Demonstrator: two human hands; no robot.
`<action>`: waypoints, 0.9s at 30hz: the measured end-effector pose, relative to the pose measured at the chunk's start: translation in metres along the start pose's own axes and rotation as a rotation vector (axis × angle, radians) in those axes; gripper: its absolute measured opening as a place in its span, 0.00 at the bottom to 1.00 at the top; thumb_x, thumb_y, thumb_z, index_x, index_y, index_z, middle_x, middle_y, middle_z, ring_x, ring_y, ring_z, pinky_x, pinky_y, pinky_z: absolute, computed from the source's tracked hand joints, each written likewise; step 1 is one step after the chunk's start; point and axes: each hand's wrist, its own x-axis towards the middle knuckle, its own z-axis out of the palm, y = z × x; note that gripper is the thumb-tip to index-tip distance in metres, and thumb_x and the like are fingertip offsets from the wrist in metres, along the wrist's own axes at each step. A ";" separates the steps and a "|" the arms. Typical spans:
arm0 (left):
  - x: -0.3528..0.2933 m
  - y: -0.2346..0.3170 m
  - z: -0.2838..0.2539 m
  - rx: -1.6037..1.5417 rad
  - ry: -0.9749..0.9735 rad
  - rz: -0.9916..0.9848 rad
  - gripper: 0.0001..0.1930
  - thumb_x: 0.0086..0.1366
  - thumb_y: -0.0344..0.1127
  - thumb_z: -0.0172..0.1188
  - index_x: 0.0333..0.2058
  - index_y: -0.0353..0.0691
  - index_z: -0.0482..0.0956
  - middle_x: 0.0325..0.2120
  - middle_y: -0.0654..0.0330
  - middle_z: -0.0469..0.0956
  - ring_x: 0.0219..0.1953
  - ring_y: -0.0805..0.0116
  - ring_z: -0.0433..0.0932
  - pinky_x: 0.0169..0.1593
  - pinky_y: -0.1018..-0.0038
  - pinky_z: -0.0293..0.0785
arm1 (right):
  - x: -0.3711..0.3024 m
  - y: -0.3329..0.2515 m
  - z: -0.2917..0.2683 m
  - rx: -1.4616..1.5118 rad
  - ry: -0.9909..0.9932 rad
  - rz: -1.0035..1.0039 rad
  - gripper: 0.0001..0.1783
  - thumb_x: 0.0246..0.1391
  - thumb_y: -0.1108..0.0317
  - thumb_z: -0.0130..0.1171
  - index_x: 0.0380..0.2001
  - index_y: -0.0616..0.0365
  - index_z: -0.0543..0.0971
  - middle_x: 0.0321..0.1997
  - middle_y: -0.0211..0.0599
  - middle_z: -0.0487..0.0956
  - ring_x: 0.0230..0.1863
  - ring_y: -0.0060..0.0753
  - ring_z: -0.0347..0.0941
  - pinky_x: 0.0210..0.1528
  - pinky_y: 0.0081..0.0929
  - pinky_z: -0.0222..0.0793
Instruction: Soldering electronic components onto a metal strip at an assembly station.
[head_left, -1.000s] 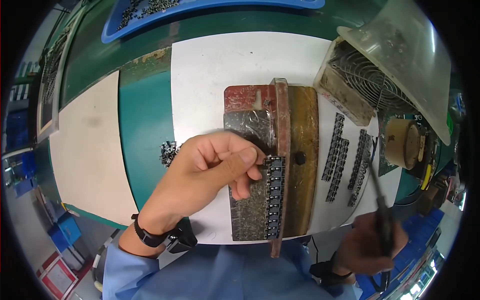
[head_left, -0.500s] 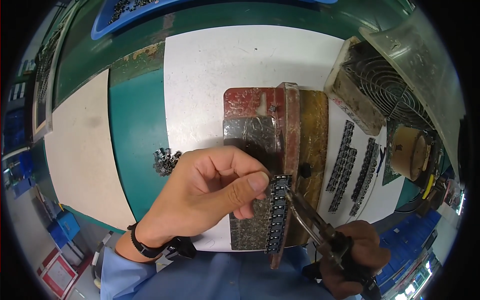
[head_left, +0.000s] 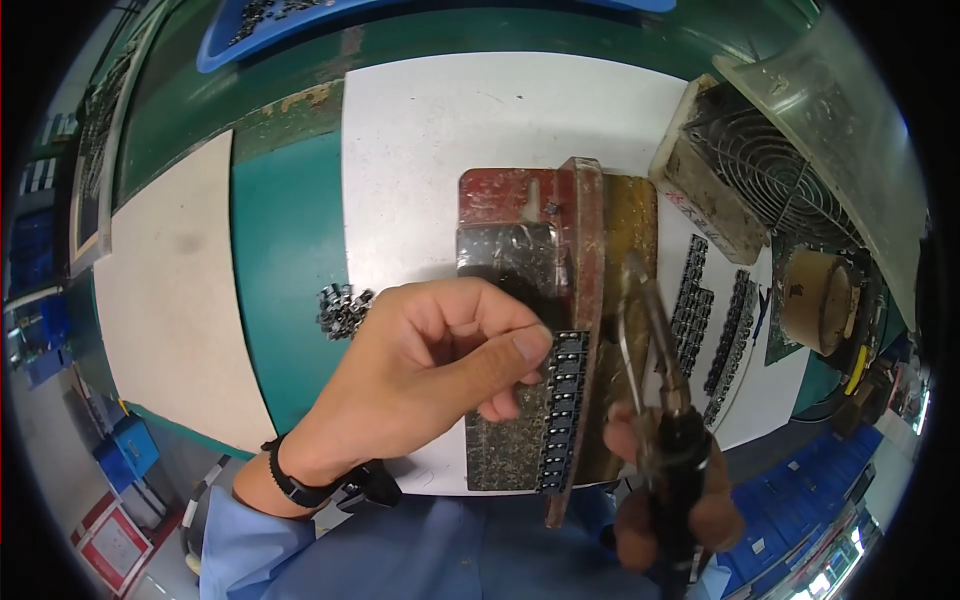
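My left hand (head_left: 420, 375) is closed in a pinch, its thumb and forefinger at the upper end of a strip of small black components (head_left: 563, 415). What the fingertips hold is hidden. The strip lies along a reddish raised bar (head_left: 587, 240) on a worn fixture with a dark plate (head_left: 505, 450) on the left side. My right hand (head_left: 715, 520) is wrapped round a soldering iron (head_left: 672, 400), blurred by motion. A thin curved tube runs beside its shaft. The iron's tip is above the amber right side (head_left: 628, 215) of the fixture, apart from the strip.
A pile of small metal parts (head_left: 343, 310) lies left of my hand. Several finished-looking black strips (head_left: 690, 320) rest on the white sheet (head_left: 420, 120) at right. Beyond them stand a fan (head_left: 785, 180) and a tape roll (head_left: 815, 290). A blue tray (head_left: 225, 50) sits at the far edge.
My right hand has lifted the soldering iron off the strip; its tip has swung up and to the right. The left hand stays pinched at the strip's upper end. The whole view has shifted slightly.
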 end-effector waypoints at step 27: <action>-0.065 -0.029 -0.046 1.113 0.422 0.727 0.06 0.55 0.27 0.56 0.32 0.33 0.72 0.24 0.50 0.72 0.23 0.53 0.71 0.26 0.67 0.68 | -0.052 -0.061 0.000 0.174 0.259 0.323 0.22 0.58 0.49 0.42 0.44 0.55 0.56 0.44 0.61 0.73 0.49 0.46 0.71 0.56 0.37 0.57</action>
